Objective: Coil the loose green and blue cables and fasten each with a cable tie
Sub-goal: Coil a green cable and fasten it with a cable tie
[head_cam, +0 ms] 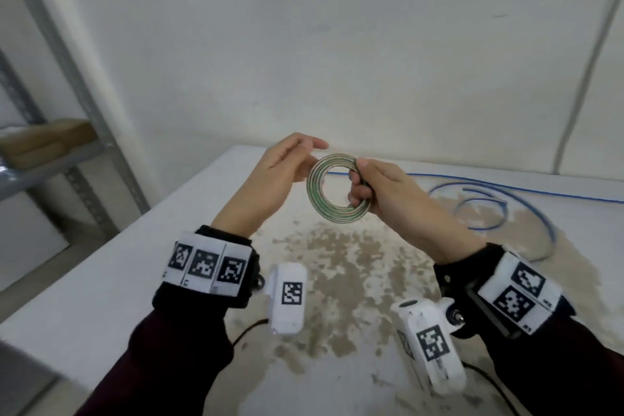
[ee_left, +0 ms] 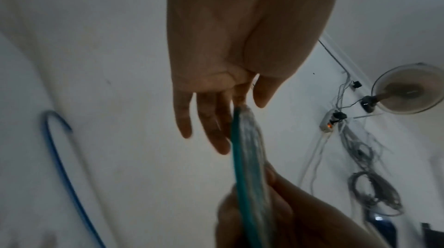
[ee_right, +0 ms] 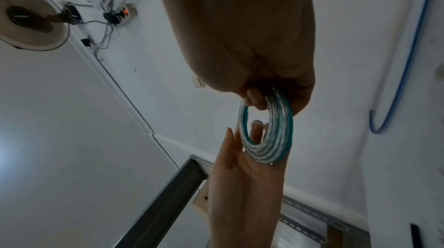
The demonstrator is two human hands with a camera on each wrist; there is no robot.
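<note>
- While the green cable (head_cam: 336, 192) is wound into a flat round coil, both hands hold it up in the air above the middle of the table (head_cam: 84, 287).
- The right hand (head_cam: 388, 192) grips the right side of the coil, with the thumb on top and the fingers curled round the loops. I think this tight hold is there so the loops do not spring apart.
- The left hand (head_cam: 270, 179) is at the left side of the coil. Its fingers (ee_left: 211, 124) are straight and loose, not curled round anything. From the left wrist view they seem to touch the coil's edge, maybe to pat the loops flat.
- No cable tie shows on the coil or anywhere else, so the fastening step looks not yet done.
- The blue cable (head_cam: 526, 209) lies loose in big open bends by the far right corner of the table. It looks untouched and not coiled.
- A metal shelf (head_cam: 67, 159) stands past the left edge of the table.
- Both wrists wear bands with black and white square code marks (head_cam: 202, 263). These are patterns, not words. No brand name or writing can be read anywhere.
</note>
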